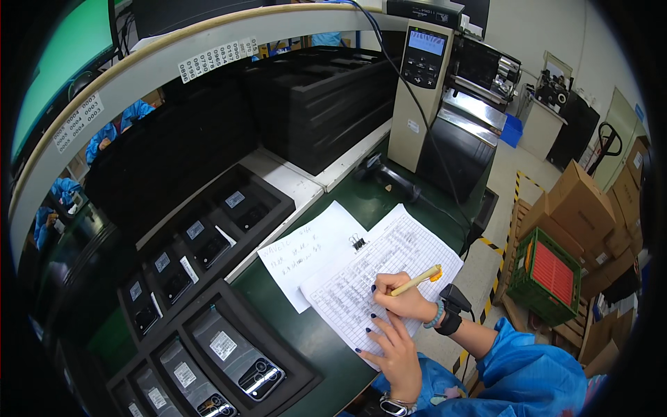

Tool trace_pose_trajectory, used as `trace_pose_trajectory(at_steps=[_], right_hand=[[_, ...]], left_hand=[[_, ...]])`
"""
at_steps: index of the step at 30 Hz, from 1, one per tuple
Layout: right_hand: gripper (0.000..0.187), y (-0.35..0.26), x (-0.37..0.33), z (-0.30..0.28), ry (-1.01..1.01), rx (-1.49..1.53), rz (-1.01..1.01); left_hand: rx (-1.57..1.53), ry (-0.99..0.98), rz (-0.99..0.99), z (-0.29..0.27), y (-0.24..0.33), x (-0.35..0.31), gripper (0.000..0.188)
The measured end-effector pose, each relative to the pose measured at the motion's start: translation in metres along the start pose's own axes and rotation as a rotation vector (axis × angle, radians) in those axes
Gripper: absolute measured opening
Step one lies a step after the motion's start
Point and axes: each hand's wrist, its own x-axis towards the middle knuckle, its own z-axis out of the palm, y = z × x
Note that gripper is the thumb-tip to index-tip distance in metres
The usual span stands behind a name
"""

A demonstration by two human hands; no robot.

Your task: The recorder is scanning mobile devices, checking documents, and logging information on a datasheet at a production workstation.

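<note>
My right hand (405,300) is closed round a yellow pen (417,281), which leans over a ruled form sheet (347,295) covered in handwriting. Flat on the lower edge of that sheet lies my left hand (397,351), fingers spread and holding nothing. A black binder clip (358,241) grips the top of the papers, and a second handwritten white page (292,256) sits partly under the form. To the left, black foam trays (295,340) hold several phones; a clear-backed phone (240,354) with a white label is nearest to my left hand.
A label printer (424,90) stands at the back right, with a handheld scanner (389,177) and its cable before it. Tall stacks of black foam trays (319,104) fill the back. On the floor at right are cardboard boxes (583,201) and a green crate (545,278).
</note>
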Motion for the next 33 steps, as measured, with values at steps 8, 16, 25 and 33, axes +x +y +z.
trace_pose_trajectory(at_steps=[8, 16, 25, 33], right_hand=[[0.017, -0.002, 0.004, -0.003, -0.118, -0.057, -0.006], [0.017, -0.001, 0.000, -0.006, -0.085, -0.097, -0.007], [0.019, -0.002, 0.001, -0.003, -0.074, -0.144, -0.040], [0.022, -0.002, 0.000, -0.003, -0.116, -0.178, -0.064]], left_hand=[[0.099, -0.020, 0.075, -0.004, 0.004, 0.011, 0.038], [0.104, 0.025, 0.067, 0.001, 0.010, 0.010, 0.036], [0.082, 0.052, 0.031, 0.006, 0.012, 0.009, 0.037], [0.061, 0.052, 0.053, 0.004, 0.010, 0.010, 0.036]])
